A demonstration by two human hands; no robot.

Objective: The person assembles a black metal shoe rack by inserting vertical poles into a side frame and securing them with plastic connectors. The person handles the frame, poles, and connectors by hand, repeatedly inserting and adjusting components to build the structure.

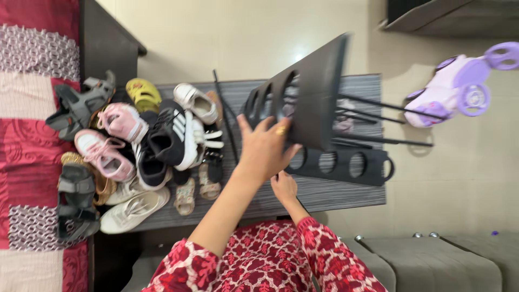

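My left hand [265, 150] grips the lower edge of a black panel [316, 92] with a row of round holes, holding it tilted up on its side. Thin black rods [378, 116] stick out of this panel to the right. A second black panel [346, 165] with round holes lies flat below it on the grey striped mat [330, 197]. My right hand [284, 187] sits just under my left hand, at the near left end of the flat panel. Its fingers are hidden, so its hold cannot be made out. Both arms wear red patterned sleeves.
A pile of shoes and sandals [135, 146] covers the mat's left part, with a loose black rod [224, 116] beside it. A lilac toy ride-on car [459, 89] stands at the right. A grey sofa [432, 262] is near bottom right, a red patterned bedcover [32, 108] at left.
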